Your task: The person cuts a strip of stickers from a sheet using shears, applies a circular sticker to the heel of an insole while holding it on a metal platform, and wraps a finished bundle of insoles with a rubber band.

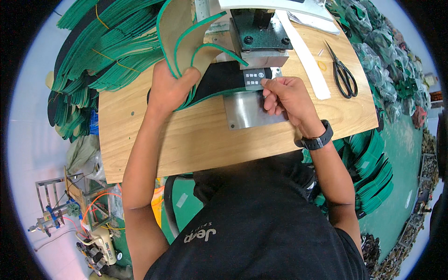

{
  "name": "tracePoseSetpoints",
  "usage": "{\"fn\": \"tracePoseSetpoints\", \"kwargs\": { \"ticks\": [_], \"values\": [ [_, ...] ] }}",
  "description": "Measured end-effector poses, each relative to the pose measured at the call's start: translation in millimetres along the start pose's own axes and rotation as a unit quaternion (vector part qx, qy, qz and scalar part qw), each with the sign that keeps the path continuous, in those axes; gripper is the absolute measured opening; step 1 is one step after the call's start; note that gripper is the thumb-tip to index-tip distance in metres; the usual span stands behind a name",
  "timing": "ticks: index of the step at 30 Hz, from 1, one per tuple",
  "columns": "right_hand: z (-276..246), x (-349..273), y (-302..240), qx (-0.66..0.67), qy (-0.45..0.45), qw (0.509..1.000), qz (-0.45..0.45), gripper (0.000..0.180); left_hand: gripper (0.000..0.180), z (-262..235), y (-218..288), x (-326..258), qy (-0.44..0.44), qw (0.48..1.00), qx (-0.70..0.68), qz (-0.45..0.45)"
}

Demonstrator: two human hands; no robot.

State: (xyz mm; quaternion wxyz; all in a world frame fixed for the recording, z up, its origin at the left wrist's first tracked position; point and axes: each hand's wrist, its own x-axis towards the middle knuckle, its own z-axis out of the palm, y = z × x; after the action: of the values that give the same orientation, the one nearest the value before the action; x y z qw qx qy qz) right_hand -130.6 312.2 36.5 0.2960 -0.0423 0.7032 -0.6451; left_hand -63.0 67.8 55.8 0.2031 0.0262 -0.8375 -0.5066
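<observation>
My left hand (171, 88) is closed around several green-edged insoles (177, 32); their beige sides fan upward. One insole with a black face (218, 78) stretches from this hand toward the press, above a shiny metal plate (247, 112). At that insole's right end lies a small grey label film (255, 80) with white print. The thumb and forefinger of my right hand (285, 95) pinch the film's right edge, and its other fingers curl beneath. Just behind the film stands a press head, a metal block (264, 59) under a dark plate (261, 35).
Tied stacks of green-edged insoles (112, 51) crowd the wooden table's (200, 144) left side. Black scissors (343, 72) and a white strip (305, 58) lie to the right. Bagged bundles (380, 51) line the far right, and more green stacks (368, 168) sit below the table's right edge.
</observation>
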Motion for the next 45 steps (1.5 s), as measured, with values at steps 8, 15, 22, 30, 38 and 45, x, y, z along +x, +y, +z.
{"fn": "tracePoseSetpoints", "kwargs": {
  "ticks": [8,15,22,30,38,45],
  "values": [
    [0.4,3.6,0.7,0.006,0.012,1.0,0.011,0.028,0.015,1.1,-2.9,-0.7,0.007,1.0,-0.008,-0.011],
    [2.6,6.4,-1.2,-0.016,0.016,1.0,0.021,0.034,0.029,9.2,-13.4,-1.1,-0.032,0.998,0.05,0.015],
    [-0.8,-7.3,10.7,0.066,0.07,0.993,-0.071,0.026,0.072,16.2,3.5,2.1,-0.136,0.959,0.238,0.068],
    [-7.2,-31.6,14.7,-0.189,0.122,0.928,-0.298,0.024,0.072,14.4,-5.6,-1.7,-0.116,0.957,0.259,0.063],
    [1.8,-18.3,2.9,-0.462,0.069,0.767,-0.439,0.032,0.071,11.7,-7.0,-3.5,-0.123,0.963,0.237,0.038],
    [-0.3,0.4,0.5,-0.458,0.086,0.741,-0.483,0.012,0.074,14.2,-5.6,-3.7,-0.095,0.962,0.242,0.086]
  ]
}}
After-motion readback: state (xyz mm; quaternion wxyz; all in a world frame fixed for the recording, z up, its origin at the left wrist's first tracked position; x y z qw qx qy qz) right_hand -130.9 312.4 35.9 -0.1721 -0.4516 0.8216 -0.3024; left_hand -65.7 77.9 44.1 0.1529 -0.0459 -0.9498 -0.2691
